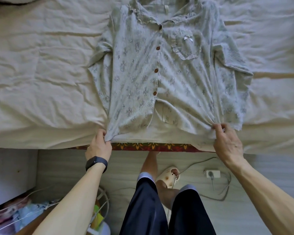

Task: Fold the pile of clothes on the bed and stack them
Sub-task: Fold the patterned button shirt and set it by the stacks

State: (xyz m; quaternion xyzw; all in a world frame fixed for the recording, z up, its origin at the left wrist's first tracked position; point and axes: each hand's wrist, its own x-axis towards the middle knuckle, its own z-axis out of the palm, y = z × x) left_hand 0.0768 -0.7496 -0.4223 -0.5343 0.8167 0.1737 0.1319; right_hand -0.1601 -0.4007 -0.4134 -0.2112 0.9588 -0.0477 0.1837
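Pinching shirt [159,73] hem at bed [41,82] edge: left hand [98,146], right hand [226,141].

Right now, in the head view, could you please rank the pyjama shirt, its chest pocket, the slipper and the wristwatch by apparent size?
1. pyjama shirt, by far.
2. chest pocket.
3. slipper, nearly level with the pocket and partly covered, so unsure.
4. wristwatch.

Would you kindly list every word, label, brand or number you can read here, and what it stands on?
No text can be read.
Neck tag of the shirt: too small to read.
Shirt print: figures, not letters.
Watch: dark face, nothing shows.
Power strip: no legible marking.
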